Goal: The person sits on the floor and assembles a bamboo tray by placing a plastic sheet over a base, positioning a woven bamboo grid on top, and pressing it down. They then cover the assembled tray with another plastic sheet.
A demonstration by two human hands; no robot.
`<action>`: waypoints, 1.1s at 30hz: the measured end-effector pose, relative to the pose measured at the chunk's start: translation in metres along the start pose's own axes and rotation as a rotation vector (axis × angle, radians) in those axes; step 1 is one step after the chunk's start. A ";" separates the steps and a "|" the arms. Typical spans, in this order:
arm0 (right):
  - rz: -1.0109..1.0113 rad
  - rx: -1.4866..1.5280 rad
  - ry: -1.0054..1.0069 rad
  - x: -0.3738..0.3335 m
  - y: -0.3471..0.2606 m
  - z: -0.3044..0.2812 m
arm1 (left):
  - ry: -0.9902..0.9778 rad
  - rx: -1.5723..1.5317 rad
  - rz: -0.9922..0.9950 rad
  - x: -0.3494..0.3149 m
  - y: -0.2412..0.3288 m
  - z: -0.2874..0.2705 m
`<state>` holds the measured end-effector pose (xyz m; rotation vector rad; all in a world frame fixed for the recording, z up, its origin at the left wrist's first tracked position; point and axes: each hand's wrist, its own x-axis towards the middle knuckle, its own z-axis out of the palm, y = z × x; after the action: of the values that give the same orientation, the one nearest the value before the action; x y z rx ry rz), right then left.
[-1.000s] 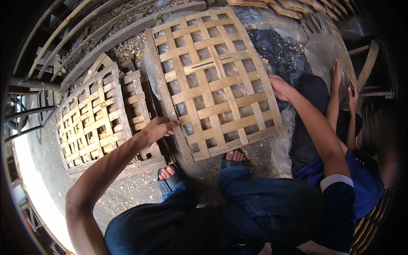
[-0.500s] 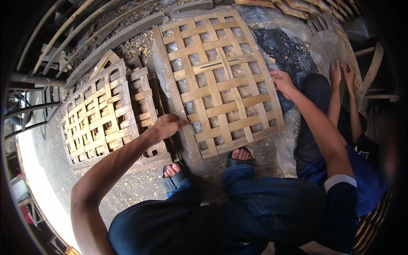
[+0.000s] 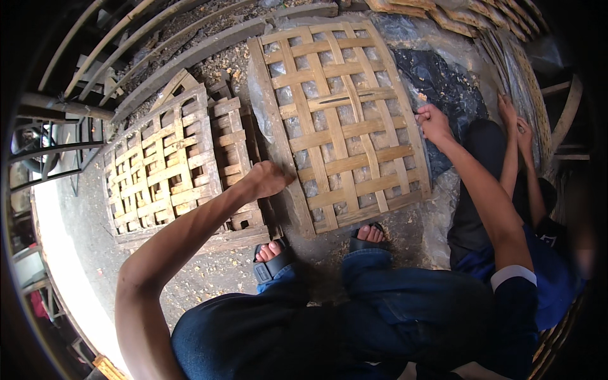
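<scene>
A woven bamboo-slat panel (image 3: 360,167) with a flat wooden frame lies in front of my feet, and clear plastic shows through its gaps. At its left edge, my left hand (image 3: 269,180) is closed, fingertips hidden. My right hand (image 3: 434,124) is pinched at the panel's right edge, thumb and fingers together. Whether either hand grips the frame or thin clear plastic I cannot make out.
Older slatted panels (image 3: 166,166) lie stacked on the left. Black plastic sheeting (image 3: 443,82) is spread at the right. Beside me a co-worker's hands (image 3: 508,114) touch another upright panel (image 3: 531,95). Thin boards (image 3: 437,16) are piled at the far right.
The whole view has shifted, placing the scene slightly farther right. My left hand's fingers have drawn in into a tighter fist beside the frame. The panel appears to lie in the same place.
</scene>
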<state>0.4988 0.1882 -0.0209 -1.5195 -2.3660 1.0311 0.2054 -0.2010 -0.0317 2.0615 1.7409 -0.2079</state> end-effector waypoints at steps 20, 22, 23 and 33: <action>-0.750 -0.667 -0.535 -0.048 -0.147 0.080 | -0.113 -0.531 -0.240 0.006 0.000 -0.004; -0.848 -0.620 -0.483 -0.050 -0.140 0.079 | -0.108 -0.622 -0.285 0.004 0.001 -0.011; -0.891 -0.598 -0.455 -0.050 -0.134 0.079 | -0.127 -0.619 -0.321 0.006 0.001 -0.012; -0.968 -0.746 -0.464 -0.045 -0.142 0.081 | -0.096 -0.701 -0.317 0.001 0.000 -0.014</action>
<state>0.3765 0.0766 0.0153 0.0063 -3.3986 0.2590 0.2039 -0.1946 -0.0197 1.2586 1.7437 0.1885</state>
